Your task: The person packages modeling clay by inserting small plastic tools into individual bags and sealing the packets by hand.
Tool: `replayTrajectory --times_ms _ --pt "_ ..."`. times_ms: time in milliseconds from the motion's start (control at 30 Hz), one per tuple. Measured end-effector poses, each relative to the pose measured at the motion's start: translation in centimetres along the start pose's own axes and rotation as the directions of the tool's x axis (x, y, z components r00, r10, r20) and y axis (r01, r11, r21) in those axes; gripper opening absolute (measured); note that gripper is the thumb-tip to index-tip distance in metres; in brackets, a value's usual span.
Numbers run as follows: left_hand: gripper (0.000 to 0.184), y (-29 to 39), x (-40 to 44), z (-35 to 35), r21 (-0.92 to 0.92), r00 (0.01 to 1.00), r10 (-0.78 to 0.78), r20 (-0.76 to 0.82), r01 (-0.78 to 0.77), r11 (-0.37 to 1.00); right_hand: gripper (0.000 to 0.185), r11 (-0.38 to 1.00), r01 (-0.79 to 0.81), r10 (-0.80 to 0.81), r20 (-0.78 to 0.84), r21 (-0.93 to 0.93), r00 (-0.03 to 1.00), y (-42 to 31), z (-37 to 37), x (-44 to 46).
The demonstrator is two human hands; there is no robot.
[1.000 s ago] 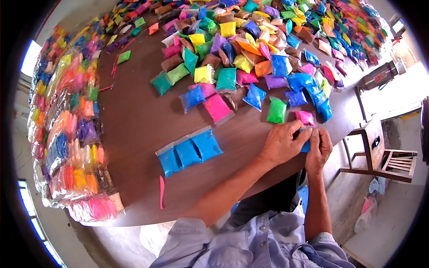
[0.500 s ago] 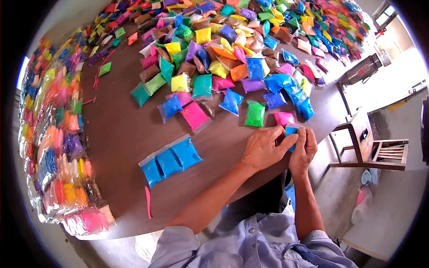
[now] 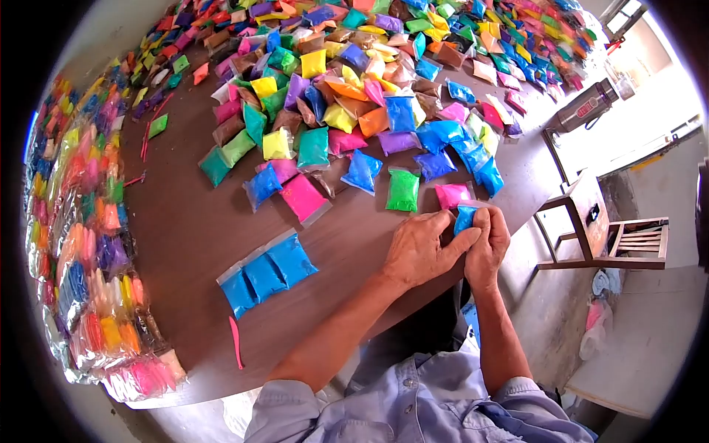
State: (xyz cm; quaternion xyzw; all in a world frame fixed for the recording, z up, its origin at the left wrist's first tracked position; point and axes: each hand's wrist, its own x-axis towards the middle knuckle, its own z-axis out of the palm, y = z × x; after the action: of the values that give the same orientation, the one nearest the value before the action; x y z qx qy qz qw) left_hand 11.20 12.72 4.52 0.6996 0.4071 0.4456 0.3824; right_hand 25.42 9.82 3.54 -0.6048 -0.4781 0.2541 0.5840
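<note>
A small blue packet (image 3: 464, 217) with a clear plastic edge is pinched between my two hands near the table's front right edge. My left hand (image 3: 422, 249) has its thumb and fingers closed at the packet's left and lower side. On the other side, my right hand (image 3: 487, 244) grips it with bent fingers that cover part of it. Just beyond lies a pink packet (image 3: 450, 195), with a green packet (image 3: 402, 189) to its left. Three joined blue packets (image 3: 267, 273) lie flat, left of my left forearm. Close to them is a thin pink plastic strip (image 3: 235, 342).
A large heap of colourful packets (image 3: 347, 96) covers the far part of the brown table (image 3: 185, 244). Clear bags of coloured packs (image 3: 88, 273) line the left edge. A dark metallic flask (image 3: 587, 107) and a wooden chair (image 3: 591, 221) are at the right.
The whole view has shifted, so most things on the table appear farther left. Both hands stay on the blue packet, and less of it shows between the fingers.
</note>
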Motion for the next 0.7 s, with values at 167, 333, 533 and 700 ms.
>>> replayTrajectory --times_ms 167,333,533,700 --pt "0.037 -0.8 -0.2 0.5 0.039 0.999 0.036 -0.003 -0.036 0.999 0.027 0.999 -0.024 0.023 0.034 0.037 0.999 0.3 0.0 0.0" --pt "0.033 -0.8 -0.2 0.4 -0.033 0.998 0.051 -0.043 -0.052 0.998 0.029 0.995 -0.081 0.075 0.096 0.057 0.993 0.7 -0.4 0.2" --pt "0.033 0.6 0.1 -0.1 -0.185 0.994 -0.106 0.011 0.106 0.977 0.020 0.992 -0.052 0.045 0.064 0.114 0.997 0.1 -0.5 -0.2" --pt "0.032 -0.8 0.0 0.3 -0.104 0.998 -0.021 -0.063 0.014 0.994 0.017 0.994 -0.041 0.027 0.136 0.099 0.990 -0.1 -0.6 -0.2"
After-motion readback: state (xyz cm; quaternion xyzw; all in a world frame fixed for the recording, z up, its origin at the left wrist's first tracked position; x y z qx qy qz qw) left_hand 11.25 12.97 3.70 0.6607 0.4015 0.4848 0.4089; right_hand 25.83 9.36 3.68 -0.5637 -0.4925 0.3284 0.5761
